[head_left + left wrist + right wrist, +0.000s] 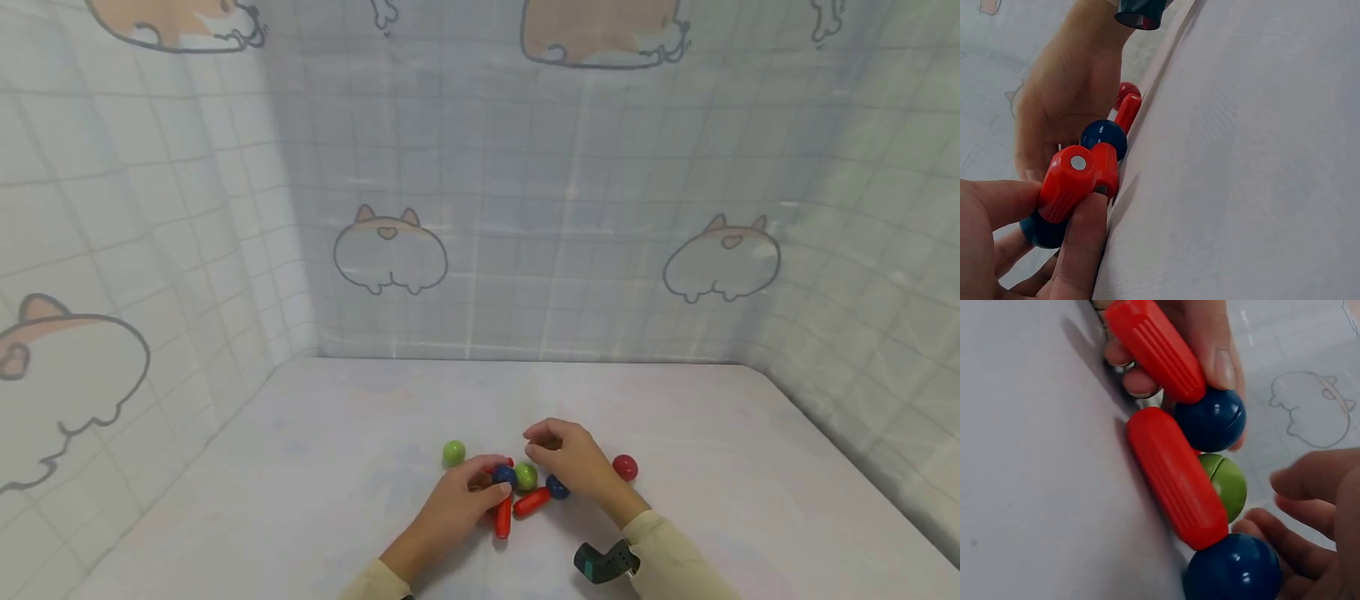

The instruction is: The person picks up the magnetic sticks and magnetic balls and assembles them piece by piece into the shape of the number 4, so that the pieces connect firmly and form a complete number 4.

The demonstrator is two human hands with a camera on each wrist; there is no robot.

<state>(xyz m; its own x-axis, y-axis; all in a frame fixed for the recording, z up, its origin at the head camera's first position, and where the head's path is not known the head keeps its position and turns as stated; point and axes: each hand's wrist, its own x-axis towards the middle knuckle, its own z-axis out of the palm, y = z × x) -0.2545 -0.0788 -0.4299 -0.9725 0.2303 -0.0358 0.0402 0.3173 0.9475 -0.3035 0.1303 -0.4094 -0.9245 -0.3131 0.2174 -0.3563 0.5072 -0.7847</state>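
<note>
From afar, I am watching the left hand (463, 497), the nearer, pinching a red rod (503, 520), its long axis running toward the wearer from a blue ball (505, 476); rightward, past a green ball (527, 477), the right hand (573, 458) is hovering, fingers loose, empty.

I observe a white table (360, 408), its top faintly mottled. Along its far edge I note a back sheet (525, 167) bearing a thin grid, dog drawings (390, 254) and bones (385, 13). A left sheet (127, 217) and a right sheet (885, 242), similarly gridded, line the side edges; the latter is creased beyond the far right corner. Light is soft; pale glare streaks the back sheet.
</note>
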